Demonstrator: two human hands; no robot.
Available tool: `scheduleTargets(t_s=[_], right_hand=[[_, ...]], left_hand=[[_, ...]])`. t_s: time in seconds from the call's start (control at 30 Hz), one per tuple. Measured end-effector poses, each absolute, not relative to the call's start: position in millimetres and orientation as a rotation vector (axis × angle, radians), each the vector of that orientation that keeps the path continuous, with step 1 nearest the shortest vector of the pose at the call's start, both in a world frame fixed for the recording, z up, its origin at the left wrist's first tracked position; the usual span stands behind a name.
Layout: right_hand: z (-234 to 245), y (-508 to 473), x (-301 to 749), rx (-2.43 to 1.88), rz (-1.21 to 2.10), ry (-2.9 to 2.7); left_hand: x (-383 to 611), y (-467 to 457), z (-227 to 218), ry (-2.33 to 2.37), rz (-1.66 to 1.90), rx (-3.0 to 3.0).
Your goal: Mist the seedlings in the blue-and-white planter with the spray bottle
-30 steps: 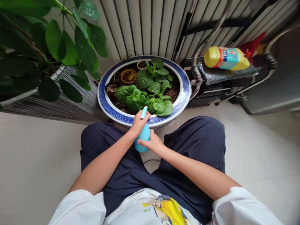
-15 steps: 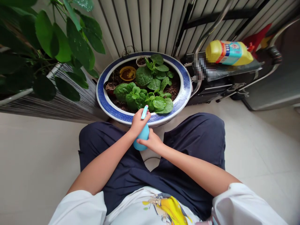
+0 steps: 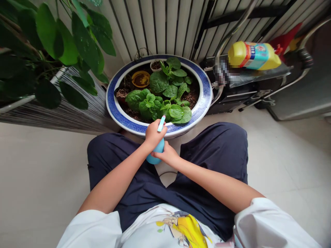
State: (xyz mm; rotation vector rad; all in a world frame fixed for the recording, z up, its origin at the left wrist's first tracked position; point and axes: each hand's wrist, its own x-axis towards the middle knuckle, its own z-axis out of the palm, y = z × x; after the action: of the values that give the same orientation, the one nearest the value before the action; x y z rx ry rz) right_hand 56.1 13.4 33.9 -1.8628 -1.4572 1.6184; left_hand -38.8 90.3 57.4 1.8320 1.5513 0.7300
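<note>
A light blue spray bottle [image 3: 156, 151] is held between my knees, just in front of a round blue-and-white planter [image 3: 204, 100]. My left hand [image 3: 153, 133] is wrapped round the bottle's neck and nozzle head, which points up toward the planter. My right hand [image 3: 168, 155] grips the bottle's body from the right side. The planter holds leafy green plants [image 3: 165, 100] in dark soil, plus a small yellow dish [image 3: 141, 78].
A large-leaved plant [image 3: 51, 44] in a ribbed grey pot stands at left. A yellow bottle [image 3: 253, 55] lies on a black rack at right. A slatted wall runs behind. Pale floor tiles lie on both sides of my dark trousers.
The view has shifted a little, so the planter sits slightly higher. Both hands stay on the spray bottle, which has tilted slightly and sits a bit higher and closer to the planter rim.
</note>
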Motion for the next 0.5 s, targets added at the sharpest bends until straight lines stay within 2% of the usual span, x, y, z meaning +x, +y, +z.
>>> scheduleTargets(t_s=[0.27, 0.5], right_hand=[[27.8, 11.4, 50.2, -1.873, 1.646, -1.411], [31.7, 12.3, 52.0, -1.870, 1.598, -1.419]], left_hand=[[-37.7, 86.6, 54.7, 1.589, 0.601, 1.880], [-41.2, 84.5, 52.2, 1.418, 0.830, 1.858]])
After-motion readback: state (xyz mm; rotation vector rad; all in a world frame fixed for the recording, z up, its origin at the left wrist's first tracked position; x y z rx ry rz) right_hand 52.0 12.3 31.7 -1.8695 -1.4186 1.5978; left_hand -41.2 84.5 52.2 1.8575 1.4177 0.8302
